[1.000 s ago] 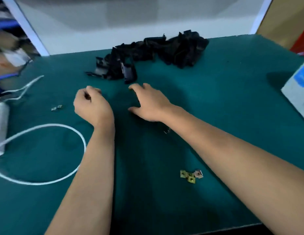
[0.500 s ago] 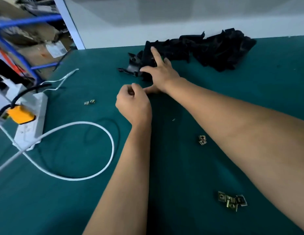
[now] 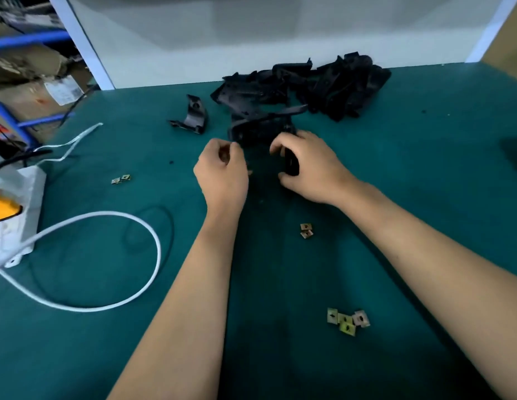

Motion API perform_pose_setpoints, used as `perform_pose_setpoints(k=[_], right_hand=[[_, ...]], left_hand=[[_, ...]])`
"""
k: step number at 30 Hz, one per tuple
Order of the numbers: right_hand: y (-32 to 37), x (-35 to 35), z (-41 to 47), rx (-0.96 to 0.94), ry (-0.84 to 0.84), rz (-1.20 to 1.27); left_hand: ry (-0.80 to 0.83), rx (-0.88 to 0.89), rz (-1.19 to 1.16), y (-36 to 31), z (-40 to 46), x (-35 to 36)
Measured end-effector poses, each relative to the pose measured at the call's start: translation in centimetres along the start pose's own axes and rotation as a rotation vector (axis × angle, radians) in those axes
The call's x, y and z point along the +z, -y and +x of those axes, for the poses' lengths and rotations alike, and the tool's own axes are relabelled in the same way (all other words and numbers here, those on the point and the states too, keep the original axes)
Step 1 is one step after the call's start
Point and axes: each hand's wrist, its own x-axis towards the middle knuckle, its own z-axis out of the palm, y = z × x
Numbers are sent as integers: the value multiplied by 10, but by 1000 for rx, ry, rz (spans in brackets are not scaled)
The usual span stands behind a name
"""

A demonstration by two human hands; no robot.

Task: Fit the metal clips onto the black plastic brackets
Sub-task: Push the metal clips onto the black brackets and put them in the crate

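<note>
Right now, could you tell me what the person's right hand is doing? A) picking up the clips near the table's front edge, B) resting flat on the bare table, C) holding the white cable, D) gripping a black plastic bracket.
D: the right hand has its fingers curled round a black plastic bracket, just in front of the pile of brackets.

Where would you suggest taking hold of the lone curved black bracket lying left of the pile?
Probably pinch the raised arched middle of the curved black bracket, coming from above. The arch stands up off the green mat, while its flat foot lies low and gives less to grip.
</note>
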Motion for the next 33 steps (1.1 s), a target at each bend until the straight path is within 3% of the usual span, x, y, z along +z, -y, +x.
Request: perform_pose_setpoints(k=[2, 4, 7, 11, 18, 25, 30, 33], right_hand=[[0, -7, -24, 38, -117, 192], [3, -13, -46, 53, -235, 324], [9, -23, -68, -9, -304, 359], [13, -30, -81, -52, -312, 358], [9, -26, -79, -85, -231, 407], [8, -21, -81, -6, -260, 492], [5, -23, -82, 116, -366, 431], [-3, -28, -82, 105, -182, 359]], left_hand=[[145, 7, 67, -4, -9, 7], [381, -112, -68, -10, -19, 13], [661, -270, -334, -20, -37, 20], [843, -343, -511, -23, -51, 24], [867, -328, -707, -9, -38, 17], [787, -255, -572, -14, -44, 19], [478, -220, -567, -14, -43, 20], [277, -137, -444, -10, -33, 15]])
